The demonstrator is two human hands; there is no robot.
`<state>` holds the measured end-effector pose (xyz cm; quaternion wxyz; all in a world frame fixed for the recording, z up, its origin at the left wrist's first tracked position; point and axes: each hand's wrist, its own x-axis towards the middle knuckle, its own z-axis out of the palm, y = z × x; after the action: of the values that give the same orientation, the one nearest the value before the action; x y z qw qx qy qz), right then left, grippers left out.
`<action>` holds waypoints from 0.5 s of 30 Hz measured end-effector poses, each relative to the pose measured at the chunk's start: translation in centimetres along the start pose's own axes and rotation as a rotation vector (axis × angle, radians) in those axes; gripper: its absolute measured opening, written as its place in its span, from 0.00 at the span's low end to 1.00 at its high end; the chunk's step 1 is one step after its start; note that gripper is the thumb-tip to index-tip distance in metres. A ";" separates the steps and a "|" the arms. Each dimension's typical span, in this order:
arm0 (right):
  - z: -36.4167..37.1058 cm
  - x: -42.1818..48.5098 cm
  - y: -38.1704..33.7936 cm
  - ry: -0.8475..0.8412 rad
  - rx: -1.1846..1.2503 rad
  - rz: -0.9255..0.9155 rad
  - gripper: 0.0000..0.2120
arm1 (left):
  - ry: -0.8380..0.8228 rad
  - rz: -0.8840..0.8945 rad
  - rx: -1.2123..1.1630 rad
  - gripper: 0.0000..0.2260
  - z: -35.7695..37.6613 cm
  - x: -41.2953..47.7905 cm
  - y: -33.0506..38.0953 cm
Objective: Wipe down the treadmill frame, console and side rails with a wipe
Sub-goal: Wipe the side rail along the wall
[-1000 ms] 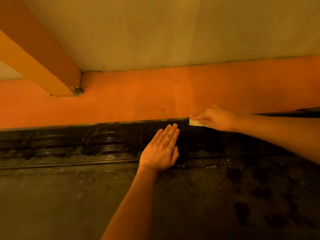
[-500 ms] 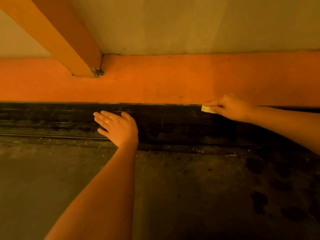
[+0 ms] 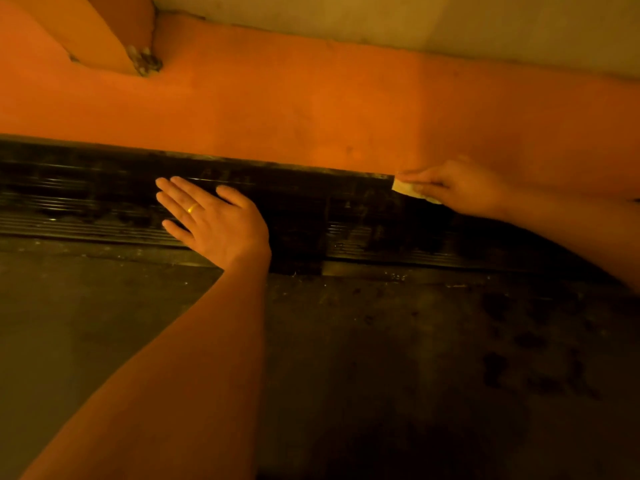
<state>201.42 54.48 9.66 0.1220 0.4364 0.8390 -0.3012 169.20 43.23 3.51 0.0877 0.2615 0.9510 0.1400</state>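
Note:
A black ribbed side rail (image 3: 104, 206) of the treadmill runs across the view, between the orange frame (image 3: 311, 109) above it and the dark belt (image 3: 346, 375) below. My left hand (image 3: 214, 220) lies flat on the rail with its fingers spread, a ring on one finger. My right hand (image 3: 460, 188) pinches a small pale wipe (image 3: 405, 188) and presses it against the rail's upper edge, where the rail meets the orange frame. Most of the wipe is hidden inside the fingers.
An orange upright post (image 3: 104, 32) meets the frame at the top left, with a dirty joint at its foot. A pale wall (image 3: 415, 19) lies beyond the frame. Dark stains (image 3: 519, 341) mark the belt on the right. Light is dim and orange.
The view has shifted, so the post sits further up and left. My left hand slid leftwards along the rail and turned its fingers to the left. The right hand stays with the wipe at the rail's upper edge.

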 end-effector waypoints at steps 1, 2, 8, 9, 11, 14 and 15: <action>0.0 0.4 -0.4 -0.008 -0.005 0.000 0.18 | 0.004 -0.003 0.005 0.30 0.0 -0.1 0.0; 0.0 0.6 -0.7 -0.020 -0.011 -0.011 0.19 | 0.008 -0.003 0.010 0.30 0.0 -0.2 0.1; -0.3 -0.2 -1.5 -0.012 0.067 0.056 0.20 | 0.010 -0.003 0.013 0.31 -0.1 -0.3 0.2; -0.1 0.0 -2.0 0.008 0.082 0.071 0.20 | 0.015 -0.009 0.013 0.31 -0.1 -0.3 0.1; 0.6 0.7 -3.6 0.048 0.149 0.079 0.19 | 0.010 -0.007 0.010 0.31 -0.1 -0.3 0.1; 1.8 2.6 -6.4 0.084 0.212 0.073 0.18 | 0.012 -0.006 0.011 0.30 -0.1 -0.2 0.1; 2.0 2.9 -6.6 0.082 0.219 0.084 0.18 | 0.012 -0.009 0.015 0.30 -0.1 -0.2 0.1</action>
<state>194.31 52.30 9.40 0.0518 0.4936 0.7865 -0.3675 169.39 43.17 3.68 0.0806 0.2569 0.9537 0.1341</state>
